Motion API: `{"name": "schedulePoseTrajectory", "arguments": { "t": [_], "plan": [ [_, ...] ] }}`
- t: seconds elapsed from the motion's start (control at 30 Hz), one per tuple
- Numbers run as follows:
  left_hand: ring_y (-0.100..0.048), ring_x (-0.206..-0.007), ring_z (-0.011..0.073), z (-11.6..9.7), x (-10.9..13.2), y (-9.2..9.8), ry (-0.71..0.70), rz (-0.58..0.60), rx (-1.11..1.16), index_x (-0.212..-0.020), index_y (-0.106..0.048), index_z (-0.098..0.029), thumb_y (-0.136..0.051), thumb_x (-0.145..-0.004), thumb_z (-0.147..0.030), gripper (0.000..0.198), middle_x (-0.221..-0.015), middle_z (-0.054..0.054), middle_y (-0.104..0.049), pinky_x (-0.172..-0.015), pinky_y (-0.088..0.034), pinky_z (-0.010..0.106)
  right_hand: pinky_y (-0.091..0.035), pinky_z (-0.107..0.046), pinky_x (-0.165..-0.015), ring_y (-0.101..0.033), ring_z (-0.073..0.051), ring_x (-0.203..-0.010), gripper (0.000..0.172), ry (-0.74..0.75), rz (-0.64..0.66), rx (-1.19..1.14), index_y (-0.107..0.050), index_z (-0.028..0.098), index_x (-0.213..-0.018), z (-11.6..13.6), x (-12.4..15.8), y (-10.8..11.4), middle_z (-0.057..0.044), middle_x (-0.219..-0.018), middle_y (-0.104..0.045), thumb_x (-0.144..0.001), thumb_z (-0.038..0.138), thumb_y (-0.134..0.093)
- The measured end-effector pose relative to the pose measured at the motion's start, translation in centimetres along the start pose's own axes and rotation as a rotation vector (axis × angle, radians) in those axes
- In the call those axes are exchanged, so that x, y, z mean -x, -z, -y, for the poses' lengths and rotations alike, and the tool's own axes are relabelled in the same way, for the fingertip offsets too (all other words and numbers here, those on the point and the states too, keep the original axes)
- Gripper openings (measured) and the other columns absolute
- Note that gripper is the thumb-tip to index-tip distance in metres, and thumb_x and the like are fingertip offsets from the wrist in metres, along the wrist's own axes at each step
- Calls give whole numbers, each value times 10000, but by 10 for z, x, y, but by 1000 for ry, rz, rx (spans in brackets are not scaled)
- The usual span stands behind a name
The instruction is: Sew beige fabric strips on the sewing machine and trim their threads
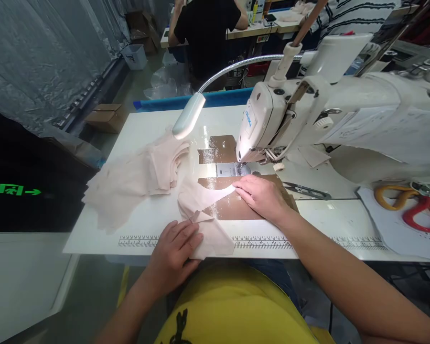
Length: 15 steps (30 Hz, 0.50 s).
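Observation:
A pale pink fabric piece (200,203) lies on the white sewing table (143,217), running from the front edge toward the needle of the white sewing machine (308,112). My left hand (175,251) pinches the near end of the piece at the table's front edge, by the printed ruler (136,240). My right hand (263,196) rests flat with fingers stretched out, pressing the far end onto the brown taped area (236,205) just in front of the presser foot (241,168).
A heap of pink fabric pieces (132,184) lies at the left of the table. A gooseneck lamp (188,114) hangs over it. Snips (306,191) and orange and red scissors (412,205) lie to the right. Two other people sit at tables behind.

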State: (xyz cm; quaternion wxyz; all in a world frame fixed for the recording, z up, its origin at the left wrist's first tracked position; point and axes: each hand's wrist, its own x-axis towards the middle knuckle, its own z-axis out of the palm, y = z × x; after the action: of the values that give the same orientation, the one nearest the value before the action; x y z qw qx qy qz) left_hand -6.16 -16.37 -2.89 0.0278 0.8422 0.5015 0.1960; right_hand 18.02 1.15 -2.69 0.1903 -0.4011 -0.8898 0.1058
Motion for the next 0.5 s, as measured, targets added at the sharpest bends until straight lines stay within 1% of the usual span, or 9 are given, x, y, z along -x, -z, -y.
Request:
{"name": "schedulePoseTrajectory", "arguments": {
  "t": [0.07, 0.17, 0.27, 0.3, 0.33, 0.37, 0.43, 0.47, 0.5],
  "plan": [
    [-536, -1143, 282, 0, -1, 1, 4, -21, 52, -1102, -586, -179, -578, -814, -180, 288, -1175, 128, -633, -1014, -389, 509, -456, -292, -737, -618, -183, -853, 244, -31, 38, 18, -682, 193, -938, 2, -2, -1, -40, -938, -674, -924, 231, -442],
    [-601, -1013, 229, -1, -3, 6, -11, -56, 206, -928, -606, -199, -543, -806, -103, 168, -1001, 78, -685, -990, -422, 474, -427, -309, -696, -595, -202, -812, 270, -66, 93, 45, -660, 184, -871, 4, -5, 1, -62, -888, -650, -927, 234, -400],
    [-628, -891, 194, -3, 3, 18, 13, -32, 469, -931, -582, -218, -500, -808, -93, 193, -891, 49, -684, -877, -504, 409, -407, -297, -656, -576, -191, -767, 277, -71, 147, 9, -621, 191, -810, 7, -2, 17, -54, -839, -629, -928, 232, -373],
    [-634, -855, 189, -3, 7, 23, 77, -34, 551, -949, -579, -226, -499, -818, -116, 188, -878, 44, -683, -808, -532, 377, -404, -288, -648, -569, -180, -749, 282, -68, 185, -42, -599, 197, -786, 8, 1, 27, -43, -818, -622, -933, 242, -363],
    [-640, -811, 185, -3, 11, 30, 189, -61, 617, -948, -579, -233, -504, -831, -148, 163, -862, 39, -681, -722, -548, 342, -401, -279, -643, -558, -168, -733, 287, -71, 241, -133, -571, 200, -765, 9, 4, 38, -31, -798, -612, -940, 257, -351],
    [-641, -764, 182, -1, 15, 36, 339, -115, 662, -928, -583, -238, -514, -843, -189, 120, -843, 33, -677, -633, -547, 310, -398, -270, -634, -540, -155, -699, 299, -68, 314, -246, -534, 204, -735, 9, 8, 50, -18, -761, -595, -948, 285, -340],
    [-628, -665, 176, 6, 20, 47, 671, -290, 681, -857, -584, -235, -554, -844, -278, 54, -774, 15, -658, -503, -510, 271, -381, -252, -571, -479, -133, -601, 320, -74, 483, -445, -470, 209, -697, 10, 16, 72, 8, -667, -533, -950, 360, -345],
    [-611, -618, 172, 12, 20, 50, 796, -381, 673, -833, -579, -229, -574, -832, -327, 98, -732, 6, -640, -465, -490, 263, -375, -244, -547, -449, -125, -566, 329, -89, 549, -524, -449, 212, -688, 10, 19, 79, 18, -637, -507, -947, 389, -350],
    [-594, -582, 167, 18, 19, 52, 871, -439, 657, -832, -577, -222, -588, -816, -368, 147, -698, -3, -621, -453, -478, 262, -374, -240, -535, -434, -121, -548, 337, -110, 585, -576, -439, 213, -682, 10, 21, 83, 23, -619, -490, -943, 408, -353]
  ]
}}
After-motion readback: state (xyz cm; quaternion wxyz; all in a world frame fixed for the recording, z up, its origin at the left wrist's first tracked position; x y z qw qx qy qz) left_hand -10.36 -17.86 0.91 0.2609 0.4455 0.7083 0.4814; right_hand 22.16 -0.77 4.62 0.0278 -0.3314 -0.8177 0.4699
